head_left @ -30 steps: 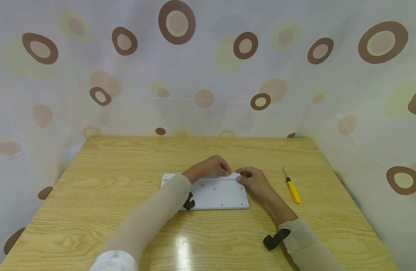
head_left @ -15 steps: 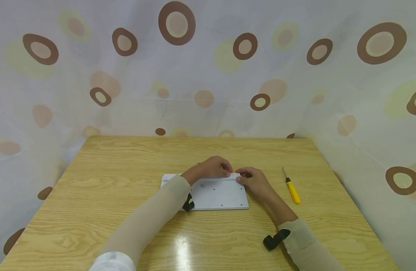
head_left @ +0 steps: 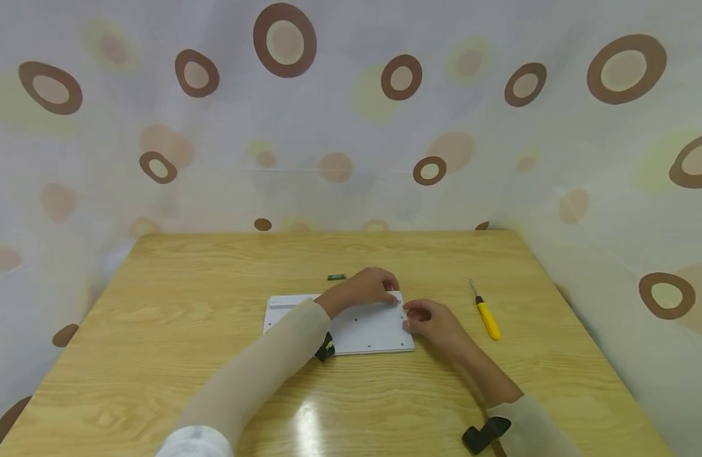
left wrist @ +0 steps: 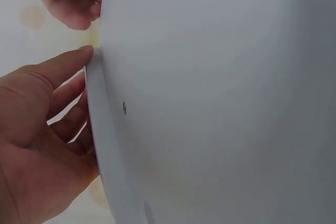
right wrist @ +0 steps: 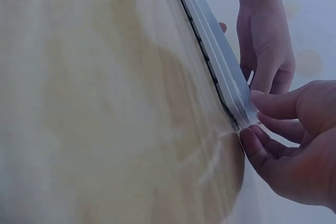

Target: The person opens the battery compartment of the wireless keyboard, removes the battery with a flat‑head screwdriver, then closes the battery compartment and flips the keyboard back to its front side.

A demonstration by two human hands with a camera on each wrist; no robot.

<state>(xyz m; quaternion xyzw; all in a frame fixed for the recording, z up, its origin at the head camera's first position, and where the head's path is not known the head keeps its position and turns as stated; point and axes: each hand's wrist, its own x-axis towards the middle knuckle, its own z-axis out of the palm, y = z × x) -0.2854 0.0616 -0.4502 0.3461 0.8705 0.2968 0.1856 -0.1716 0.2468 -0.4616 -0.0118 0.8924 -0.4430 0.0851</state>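
A white keyboard lies face down on the table, its back dotted with small screw holes. Dark key edges show along its underside in the right wrist view. My left hand grips the raised strip at its far right corner, thumb on the near side and fingers behind. At the right edge near that corner, my right hand pinches the keyboard between thumb and fingers. A small green battery lies on the table just behind my left wrist. The left forearm hides part of the keyboard.
A yellow-handled screwdriver lies to the right of my right hand. The wooden table ends at a patterned curtain behind and on both sides. Black cameras sit on both wrists.
My left hand has slid right along the keyboard's back edge to the corner. The right hand has shifted slightly down the right edge. The battery now shows behind the left wrist.
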